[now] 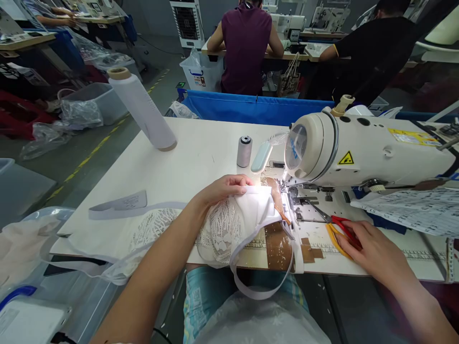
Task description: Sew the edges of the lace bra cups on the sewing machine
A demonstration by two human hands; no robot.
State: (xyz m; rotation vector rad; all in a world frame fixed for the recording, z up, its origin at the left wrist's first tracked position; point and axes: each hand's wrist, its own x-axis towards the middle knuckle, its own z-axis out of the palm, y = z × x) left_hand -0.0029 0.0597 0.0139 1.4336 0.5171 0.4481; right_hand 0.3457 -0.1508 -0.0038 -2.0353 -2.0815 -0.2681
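Note:
My left hand (229,186) pinches the upper edge of a white lace bra (225,229), just left of the sewing machine's needle area. The bra's lace and elastic trail left under my forearm and over the table's front edge. One strap (258,291) loops down over the edge toward my lap. At the right, my right hand (358,243) is closed around the red and orange handles of a pair of scissors (339,227), whose blades point left toward the machine's needle plate. The sewing machine (373,148) stands at the right, its lamp lighting the fabric.
On the white table (201,148) stand a large thread cone (143,110), a small thread spool (244,151) and a pale blue oblong object (261,156). Printed sheets (419,210) lie at right. A plastic bin (82,296) sits left. Other people (247,48) work ahead.

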